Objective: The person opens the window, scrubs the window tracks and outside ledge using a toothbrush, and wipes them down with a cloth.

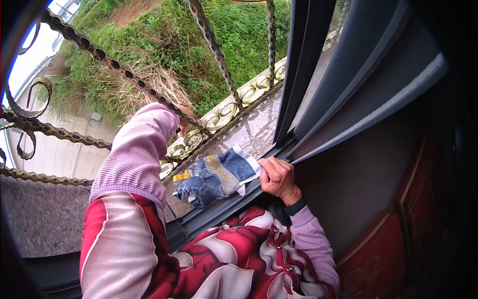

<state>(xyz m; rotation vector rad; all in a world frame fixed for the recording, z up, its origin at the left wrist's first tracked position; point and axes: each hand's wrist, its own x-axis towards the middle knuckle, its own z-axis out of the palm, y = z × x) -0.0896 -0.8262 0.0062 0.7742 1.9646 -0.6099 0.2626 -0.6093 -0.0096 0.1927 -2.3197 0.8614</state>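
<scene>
Beyond the window track [216, 208], on the far side, stands a rusty metal grille [103, 56], its slanting bars and scrolls crossing the left and far parts of the scene. A grassy slope [239, 35] with dry stalks lies behind it, and a pale wall [62, 154] shows to the left. The left arm, in a striped lilac sleeve [134, 144], reaches out toward the far side; its left hand [186, 110] is partly covered by a slanting bar, so I cannot tell how far its fingers are open or whether they have hold of anything. On the right, dark window frames [343, 74] rise close to the right hand [279, 180], and a red surface [373, 249] lies in shadow at the near right.

The folded blue-grey cloth [214, 172] lies across the stone sill [260, 118] and the window track, between the two arms — near the middle of the scene. Its long axis runs from near left to far right, roughly along the track; the white-edged end points right, toward the right hand, and the bunched end with a yellow strip points left. The right hand's fingers are curled in at that white edge — whether they pinch the cloth or only rest on the frame, I cannot tell.
</scene>
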